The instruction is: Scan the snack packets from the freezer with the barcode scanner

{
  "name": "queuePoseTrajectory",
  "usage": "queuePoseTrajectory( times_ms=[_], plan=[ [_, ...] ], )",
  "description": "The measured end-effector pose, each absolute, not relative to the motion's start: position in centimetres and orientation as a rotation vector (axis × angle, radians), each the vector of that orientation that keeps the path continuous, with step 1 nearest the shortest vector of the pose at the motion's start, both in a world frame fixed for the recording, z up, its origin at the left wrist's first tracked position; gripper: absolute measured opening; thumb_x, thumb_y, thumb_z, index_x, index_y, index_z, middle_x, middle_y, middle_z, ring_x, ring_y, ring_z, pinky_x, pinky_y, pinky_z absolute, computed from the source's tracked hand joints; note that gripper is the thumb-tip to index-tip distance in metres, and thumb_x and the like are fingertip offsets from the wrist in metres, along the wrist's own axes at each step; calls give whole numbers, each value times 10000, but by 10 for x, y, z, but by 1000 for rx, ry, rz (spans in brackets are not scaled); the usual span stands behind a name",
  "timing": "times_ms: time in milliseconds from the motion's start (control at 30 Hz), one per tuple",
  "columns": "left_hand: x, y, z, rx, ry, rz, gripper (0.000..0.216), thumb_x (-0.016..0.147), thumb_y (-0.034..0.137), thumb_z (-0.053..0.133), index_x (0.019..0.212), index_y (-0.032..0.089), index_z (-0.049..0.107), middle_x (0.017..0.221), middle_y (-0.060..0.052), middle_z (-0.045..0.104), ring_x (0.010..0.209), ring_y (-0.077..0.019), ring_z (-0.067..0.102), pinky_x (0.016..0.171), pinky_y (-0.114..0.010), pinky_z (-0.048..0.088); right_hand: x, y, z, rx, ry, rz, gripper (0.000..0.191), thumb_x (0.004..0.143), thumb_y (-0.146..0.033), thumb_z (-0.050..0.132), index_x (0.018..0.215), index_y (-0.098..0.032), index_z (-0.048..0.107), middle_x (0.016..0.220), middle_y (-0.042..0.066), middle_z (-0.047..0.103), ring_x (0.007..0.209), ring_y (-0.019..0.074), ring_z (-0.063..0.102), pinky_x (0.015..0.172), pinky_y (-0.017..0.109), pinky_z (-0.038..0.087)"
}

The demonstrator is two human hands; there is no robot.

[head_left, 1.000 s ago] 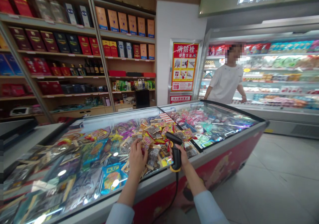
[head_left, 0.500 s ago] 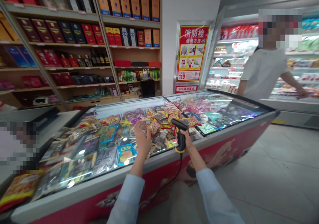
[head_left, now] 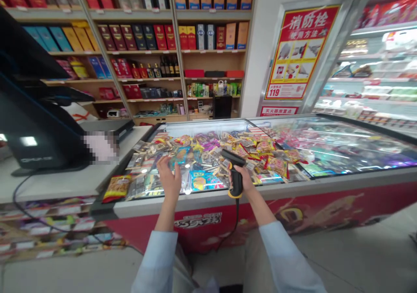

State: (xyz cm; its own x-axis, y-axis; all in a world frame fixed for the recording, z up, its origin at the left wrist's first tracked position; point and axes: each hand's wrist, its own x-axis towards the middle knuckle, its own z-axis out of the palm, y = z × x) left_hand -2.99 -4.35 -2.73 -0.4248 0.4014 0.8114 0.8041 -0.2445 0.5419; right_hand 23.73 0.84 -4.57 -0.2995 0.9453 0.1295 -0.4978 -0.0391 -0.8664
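Observation:
My right hand (head_left: 243, 178) is wrapped round the grip of a black and yellow barcode scanner (head_left: 236, 175), whose cord hangs down in front of the freezer. My left hand (head_left: 169, 175) is raised over the left part of the freezer top, fingers apart, holding nothing. Many small snack packets (head_left: 276, 164) lie strewn over the glass of the chest freezer (head_left: 293, 188). Nearest to my left hand are a blue packet (head_left: 200, 181) and packets in dark wrappers. A red and yellow snack bag (head_left: 117, 187) rests at the freezer's left corner.
To the left, a counter (head_left: 65, 186) carries a black checkout terminal (head_left: 39, 123). Behind the freezer stand shelves (head_left: 211, 14) of boxed bottles. A red and yellow fire hydrant sign (head_left: 301, 51) hangs on the wall; a refrigerated display (head_left: 374, 80) is at the right.
The view has swung left, bringing the checkout terminal in. A person by the refrigerated display is out of view. My left hand has moved left, away from the scanner, which stays in my right hand.

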Motion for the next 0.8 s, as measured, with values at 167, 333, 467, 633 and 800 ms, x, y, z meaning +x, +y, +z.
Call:
queuePoseTrajectory(
  times_ms=[167, 333, 467, 633, 800],
  plan=[
    [-94, -57, -48, -1418, -1853, -1631, 296, 867, 296, 481, 1133, 169, 511, 1141, -159, 566, 1090, -288, 580, 965, -477, 501, 174, 3, -48, -589, -1121, 1704, 304, 732, -461, 707, 832, -180, 645, 560, -30, 609, 390, 104, 516, 338, 205, 438],
    [-145, -59, -69, -1624, -1994, -1461, 310, 839, 269, 470, 1126, 183, 548, 1132, -149, 610, 1049, -281, 629, 952, -476, 513, 125, 5, -54, -559, -1141, 1866, 320, 699, -472, 706, 813, -179, 644, 545, -33, 606, 396, 103, 514, 353, 208, 438],
    [-177, -55, -73, -1985, -2053, -1295, 387, 855, 359, 474, 1188, 189, 574, 1239, -148, 636, 1176, -279, 607, 1040, -489, 475, 101, 11, -64, -597, -1159, 1917, 310, 682, -460, 713, 780, -177, 636, 545, -32, 606, 403, 105, 529, 356, 206, 430],
    [-197, -53, -77, -2325, -2091, -1140, 670, 699, 490, 701, 1294, 203, 585, 1475, -163, 514, 1372, -308, 486, 1128, -476, 408, 94, 14, -74, -680, -1117, 1950, 304, 702, -458, 703, 797, -175, 644, 551, -32, 608, 398, 112, 526, 352, 221, 433],
    [-194, -51, -89, -2352, -2149, -1054, 777, 625, 470, 784, 1331, 214, 585, 1434, -161, 557, 1350, -321, 509, 1120, -473, 414, 96, 16, -78, -722, -1114, 1961, 294, 726, -458, 696, 746, -172, 634, 514, -23, 599, 380, 115, 519, 350, 225, 427]
  ],
)
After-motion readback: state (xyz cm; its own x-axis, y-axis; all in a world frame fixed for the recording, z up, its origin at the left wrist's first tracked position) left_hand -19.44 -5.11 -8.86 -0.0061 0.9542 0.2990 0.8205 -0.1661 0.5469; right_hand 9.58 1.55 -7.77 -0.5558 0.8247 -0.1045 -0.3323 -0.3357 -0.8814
